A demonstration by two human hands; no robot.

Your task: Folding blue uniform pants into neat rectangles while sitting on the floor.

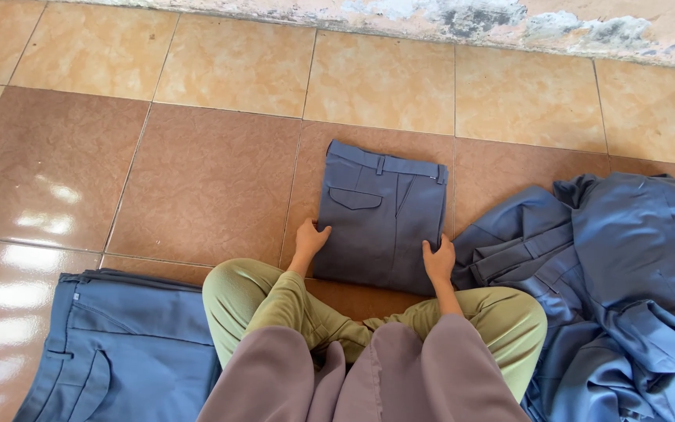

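The folded trousers (382, 215) lie on the tiled floor (197, 172) directly ahead of the person's crossed legs (275, 301), long axis running away from the body, waistband at the far end. Each hand sits at a near corner, equally close: the left hand (308, 238) on the left edge, the right hand (438, 258) on the right edge. Both forearms reach forward over the knees, fingers curled lightly onto the cloth, pressing rather than lifting it. A flat pair of trousers (126, 352) lies at left; a loose heap of blue clothes (619, 273) at right.
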